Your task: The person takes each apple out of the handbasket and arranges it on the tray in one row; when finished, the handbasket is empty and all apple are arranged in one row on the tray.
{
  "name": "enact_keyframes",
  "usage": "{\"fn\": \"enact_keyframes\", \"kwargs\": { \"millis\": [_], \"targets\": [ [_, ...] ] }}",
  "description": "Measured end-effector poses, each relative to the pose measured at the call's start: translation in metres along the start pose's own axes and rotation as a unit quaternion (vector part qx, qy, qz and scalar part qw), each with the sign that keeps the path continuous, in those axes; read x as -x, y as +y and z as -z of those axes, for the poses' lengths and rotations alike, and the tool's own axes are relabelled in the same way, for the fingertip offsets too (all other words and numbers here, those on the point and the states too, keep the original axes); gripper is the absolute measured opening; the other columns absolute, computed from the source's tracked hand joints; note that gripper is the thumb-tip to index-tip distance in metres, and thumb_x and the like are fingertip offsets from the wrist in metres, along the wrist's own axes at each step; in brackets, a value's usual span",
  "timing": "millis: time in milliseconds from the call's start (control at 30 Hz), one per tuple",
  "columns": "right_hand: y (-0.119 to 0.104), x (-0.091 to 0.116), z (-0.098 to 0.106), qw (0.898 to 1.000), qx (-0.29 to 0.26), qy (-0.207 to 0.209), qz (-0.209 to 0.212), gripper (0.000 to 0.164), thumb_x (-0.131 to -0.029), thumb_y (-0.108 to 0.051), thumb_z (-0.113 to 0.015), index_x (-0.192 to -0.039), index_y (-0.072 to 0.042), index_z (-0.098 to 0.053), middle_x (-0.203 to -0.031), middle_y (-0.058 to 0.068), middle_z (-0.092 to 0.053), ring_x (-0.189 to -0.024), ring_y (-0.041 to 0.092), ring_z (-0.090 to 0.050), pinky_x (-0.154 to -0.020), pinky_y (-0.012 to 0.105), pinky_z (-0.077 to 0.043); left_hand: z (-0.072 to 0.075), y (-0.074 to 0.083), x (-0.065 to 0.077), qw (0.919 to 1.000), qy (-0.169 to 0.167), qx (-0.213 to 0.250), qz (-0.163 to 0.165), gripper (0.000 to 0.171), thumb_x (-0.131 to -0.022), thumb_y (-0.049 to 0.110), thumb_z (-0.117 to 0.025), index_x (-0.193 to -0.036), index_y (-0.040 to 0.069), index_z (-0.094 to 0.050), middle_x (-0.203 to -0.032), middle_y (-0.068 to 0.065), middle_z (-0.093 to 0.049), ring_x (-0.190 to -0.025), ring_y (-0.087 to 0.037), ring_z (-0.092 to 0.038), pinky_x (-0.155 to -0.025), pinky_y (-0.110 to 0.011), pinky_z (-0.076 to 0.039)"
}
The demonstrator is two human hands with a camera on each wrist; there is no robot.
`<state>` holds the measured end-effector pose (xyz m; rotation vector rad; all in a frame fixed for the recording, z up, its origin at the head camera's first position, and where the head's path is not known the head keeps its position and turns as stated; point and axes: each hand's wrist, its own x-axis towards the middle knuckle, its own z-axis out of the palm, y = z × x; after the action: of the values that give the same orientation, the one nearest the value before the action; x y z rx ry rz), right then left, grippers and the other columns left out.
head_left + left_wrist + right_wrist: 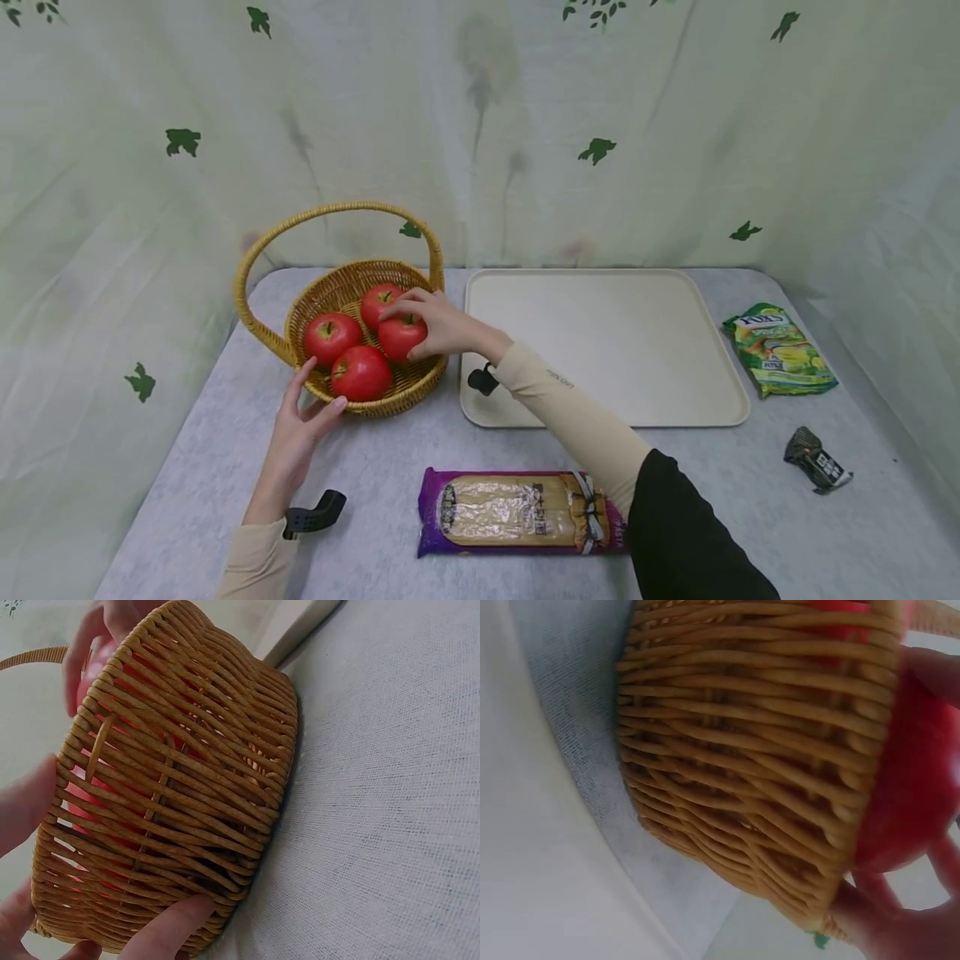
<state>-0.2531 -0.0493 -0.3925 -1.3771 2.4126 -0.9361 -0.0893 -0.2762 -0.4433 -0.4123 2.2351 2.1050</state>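
A round wicker basket [390, 406] with a tall arched handle [258, 250] stands at the back left, holding several red apples [362, 375]. My right hand [447, 323] reaches in over its right side and grips one red apple [397, 340] with fingers and thumb. In the right wrist view that apple [915, 780] shows right at the rim. At the front left of the basket, my left hand [296, 437] holds its side. The left wrist view has one fingertip [199, 906] against the woven wall and another digit at the rim.
A cream rectangular tray [600, 350] lies right of the basket, under the right forearm. A purple pasta packet [517, 512] lies in front. Over at the right are a green and yellow snack bag [780, 350] and a small dark packet [817, 461]. Leaf-printed cloth [525, 125] hangs behind.
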Motion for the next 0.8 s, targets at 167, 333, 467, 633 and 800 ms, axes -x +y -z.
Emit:
{"fn": "enact_keyframes", "kwargs": {
  "millis": [167, 333, 467, 633, 800],
  "targets": [
    [0.003, 0.012, 0.014, 0.997, -0.070, 0.028, 0.005, 0.058, -0.077, -0.021, -0.075, -0.132, -0.023, -0.058, -0.134, 0.002, -0.041, -0.121, 0.019, -0.035, -0.090, 0.031, -0.041, 0.000, 0.001, 0.000, 1.0000, 0.002, -0.004, 0.006, 0.080, -0.094, 0.023, -0.062, -0.154, 0.034, -0.011, -0.159, 0.002, 0.012, -0.140, -0.037, -0.019, -0.083, -0.018, -0.048],
    [0.005, 0.028, 0.031, 0.995, -0.085, 0.058, 0.003, 0.059, -0.074, -0.025, -0.074, -0.131, -0.022, -0.058, -0.134, 0.004, -0.041, -0.121, 0.019, -0.036, -0.089, 0.033, -0.044, 0.001, 0.004, 0.001, 1.0000, -0.001, -0.005, 0.005, 0.079, -0.094, 0.022, -0.062, -0.154, 0.033, -0.011, -0.159, 0.002, 0.011, -0.140, -0.036, -0.019, -0.088, -0.022, -0.046],
    [0.013, 0.041, 0.043, 0.993, -0.088, 0.078, -0.015, 0.060, -0.074, -0.025, -0.074, -0.132, -0.023, -0.057, -0.134, 0.004, -0.042, -0.121, 0.020, -0.033, -0.088, 0.037, -0.044, 0.003, 0.005, -0.001, 0.9999, -0.003, -0.006, 0.011, 0.080, -0.094, 0.023, -0.062, -0.154, 0.034, -0.009, -0.159, 0.002, 0.013, -0.141, -0.037, -0.017, -0.094, -0.032, -0.041],
    [0.030, 0.057, 0.055, 0.989, -0.090, 0.109, -0.031, 0.061, -0.074, -0.024, -0.076, -0.132, -0.022, -0.057, -0.131, 0.000, -0.048, -0.119, 0.019, -0.035, -0.089, 0.039, -0.043, 0.004, 0.005, -0.003, 0.9999, -0.006, -0.005, 0.012, 0.081, -0.094, 0.023, -0.062, -0.154, 0.034, -0.008, -0.158, 0.001, 0.014, -0.141, -0.036, -0.016, -0.095, -0.034, -0.038],
    [0.051, 0.071, 0.059, 0.984, -0.088, 0.141, -0.060, 0.061, -0.072, -0.021, -0.078, -0.130, -0.021, -0.058, -0.133, -0.002, -0.050, -0.122, 0.019, -0.035, -0.092, 0.041, -0.040, 0.004, 0.004, -0.005, 0.9999, -0.013, -0.001, 0.004, 0.080, -0.095, 0.020, -0.061, -0.154, 0.033, -0.009, -0.159, 0.000, 0.011, -0.141, -0.036, -0.017, -0.094, -0.030, -0.041]
  ]
}}
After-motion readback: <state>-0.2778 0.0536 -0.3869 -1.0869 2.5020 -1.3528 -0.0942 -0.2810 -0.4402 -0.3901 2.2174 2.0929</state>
